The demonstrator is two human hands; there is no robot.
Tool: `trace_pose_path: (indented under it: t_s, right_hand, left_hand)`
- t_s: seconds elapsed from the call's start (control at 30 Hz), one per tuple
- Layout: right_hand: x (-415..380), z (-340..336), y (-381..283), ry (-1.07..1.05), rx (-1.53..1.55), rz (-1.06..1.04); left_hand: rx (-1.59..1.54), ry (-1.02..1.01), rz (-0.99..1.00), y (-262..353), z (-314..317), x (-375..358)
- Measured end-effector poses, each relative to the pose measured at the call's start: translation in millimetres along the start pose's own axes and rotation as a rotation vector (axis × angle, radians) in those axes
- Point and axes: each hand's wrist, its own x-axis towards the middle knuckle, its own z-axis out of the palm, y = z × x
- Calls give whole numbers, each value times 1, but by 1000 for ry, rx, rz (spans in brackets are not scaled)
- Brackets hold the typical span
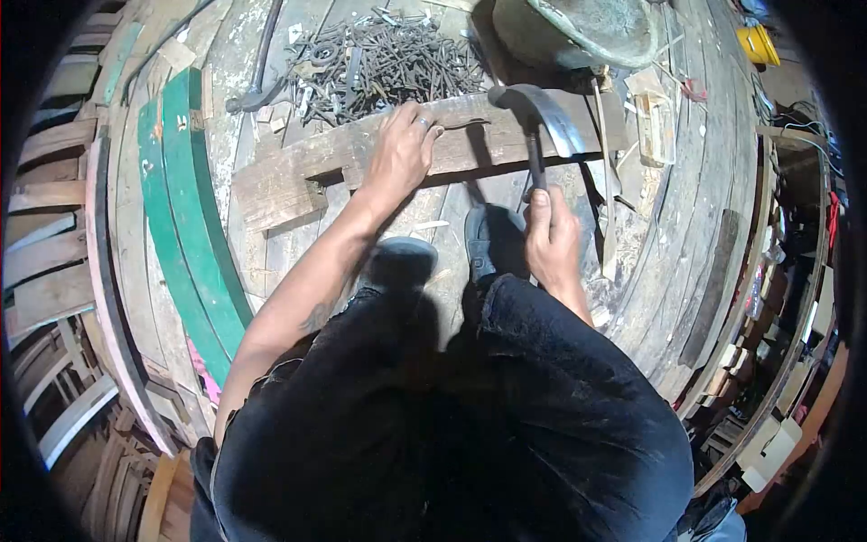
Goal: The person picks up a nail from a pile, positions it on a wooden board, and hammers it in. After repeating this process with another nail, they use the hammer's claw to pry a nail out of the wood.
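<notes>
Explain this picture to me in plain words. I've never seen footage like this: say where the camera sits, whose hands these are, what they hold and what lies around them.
There is no machine here. The single picture comes from a camera worn on a person's head, looking down, so you see that person's own arms, dark trousers and shoes from above; the wide lens bends the edges.

The left hand presses down on a worn wooden plank and pinches a bent nail lying on it. The right hand grips the handle of a hammer, whose head is over the plank, near the nail.

Everything rests on a round floor of old boards. Behind the plank lies a heap of dark nails and metal bits, and beside it a grey basin. To the left are curved green boards; a yellow container sits at the upper right.
</notes>
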Motion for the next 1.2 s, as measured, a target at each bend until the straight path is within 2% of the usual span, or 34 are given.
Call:
trace_pose_path:
  t_s: [0.07,0.1,0.17,0.27,0.33,0.43,0.6,0.67,0.7,0.87,1.07,1.13,1.2]
  right_hand:
    - [2,9,12,-15,-29,-22]
    - [4,11,15,-15,-29,-25]
    - [7,13,19,-106,-145,28]
    - [8,7,8,-98,-139,16]
    - [10,-3,-11,-138,-124,84]
    - [9,-11,-24,-57,-31,-36]
    - [6,-7,-17,-57,1,-57]
    - [6,1,-9,-98,-89,-43]
    - [6,2,-10,-153,-128,66]
    - [9,0,-6,-127,-163,-6]
    - [5,-3,-15,-35,-31,-64]
    - [8,4,-8,-76,-91,51]
    - [12,6,6,-116,-147,75]
  left_hand:
    - [37,0,7,-3,2,0]
    - [39,65,58,-3,3,1]
    - [36,33,36,-6,4,0]
    - [50,-23,14,-10,6,-3]
    - [28,54,52,-6,5,0]
    - [46,-27,79,-5,-1,-2]
    - [14,-25,78,-5,-1,-1]
    - [11,-36,61,-6,0,-2]
    - [7,-22,55,-4,0,-2]
    - [48,-33,30,-7,2,-4]
    - [43,-53,33,-4,-3,-2]
    - [47,-80,10,-1,-3,0]
    - [22,-15,20,-2,-2,0]
